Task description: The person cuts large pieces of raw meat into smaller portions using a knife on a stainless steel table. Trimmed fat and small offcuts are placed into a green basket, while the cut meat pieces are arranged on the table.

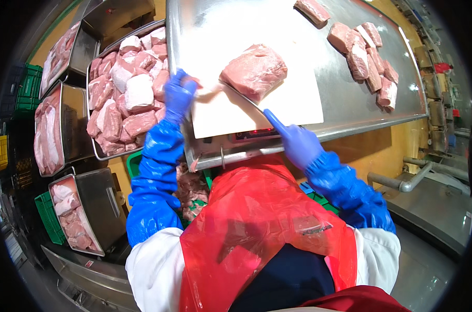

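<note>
A large piece of raw pink meat (255, 70) rests on a white cutting board (293, 106). My right hand (295, 140), in a purple glove, grips a knife (246, 100) with its index finger along the top; the blade lies against the lower left of the piece. My left hand (180, 93), in a blue glove, is at the board's left edge, fingers closed on a small pink meat scrap (193, 83), slightly blurred. Blue sleeves cover both forearms.
Several cut pieces (358, 60) lie on the steel table (392, 117) at the right. A heaped meat tray (126, 93) adjoins it at left, with more meat trays (74, 218) beyond. A green crate (134, 164) of trimmings sits underneath. Pipes (423, 171) are at right.
</note>
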A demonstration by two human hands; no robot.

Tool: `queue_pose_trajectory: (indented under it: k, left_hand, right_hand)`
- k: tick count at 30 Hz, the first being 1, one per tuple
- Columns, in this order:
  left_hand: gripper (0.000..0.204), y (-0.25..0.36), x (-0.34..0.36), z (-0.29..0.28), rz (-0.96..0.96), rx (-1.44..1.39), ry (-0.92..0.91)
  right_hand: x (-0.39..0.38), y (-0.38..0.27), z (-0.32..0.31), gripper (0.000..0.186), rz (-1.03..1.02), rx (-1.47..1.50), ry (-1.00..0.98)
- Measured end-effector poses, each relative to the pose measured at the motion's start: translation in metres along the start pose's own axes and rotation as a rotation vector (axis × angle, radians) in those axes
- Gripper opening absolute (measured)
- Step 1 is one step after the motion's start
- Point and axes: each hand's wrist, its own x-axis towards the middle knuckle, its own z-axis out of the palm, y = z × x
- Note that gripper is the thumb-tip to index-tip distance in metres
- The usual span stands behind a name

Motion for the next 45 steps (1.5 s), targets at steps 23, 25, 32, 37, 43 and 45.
queue_pose_trajectory:
  k: [23, 25, 32, 37, 43, 45]
  left_hand:
    - [0.046, 0.026, -0.032, 0.134, 0.001, -0.098, 0.315]
    - [0.038, 0.008, 0.001, 0.141, 0.279, 0.584, 0.171]
    - [0.017, 0.017, -0.105, 0.096, 0.159, 0.497, 0.369]
    - [0.013, 0.042, -0.102, 0.083, 0.265, 0.512, 0.4]
    - [0.01, 0.03, -0.117, 0.085, 0.09, 0.501, 0.494]
    - [0.019, 0.034, -0.117, 0.099, 0.046, 0.391, 0.469]
  right_hand:
    - [0.143, 0.071, -0.01, 0.075, -0.237, 1.551, 0.411]
    - [0.149, 0.071, -0.01, 0.073, -0.287, 1.389, 0.49]
    - [0.033, 0.07, 0.018, 0.067, -0.376, 0.855, 0.196]
    - [0.069, 0.045, -0.008, 0.067, -0.293, 0.611, 0.175]
    - [-0.032, 0.128, -0.009, 0.066, -0.38, 0.249, 0.006]
    - [-0.05, 0.14, -0.037, 0.066, -0.326, 0.19, -0.131]
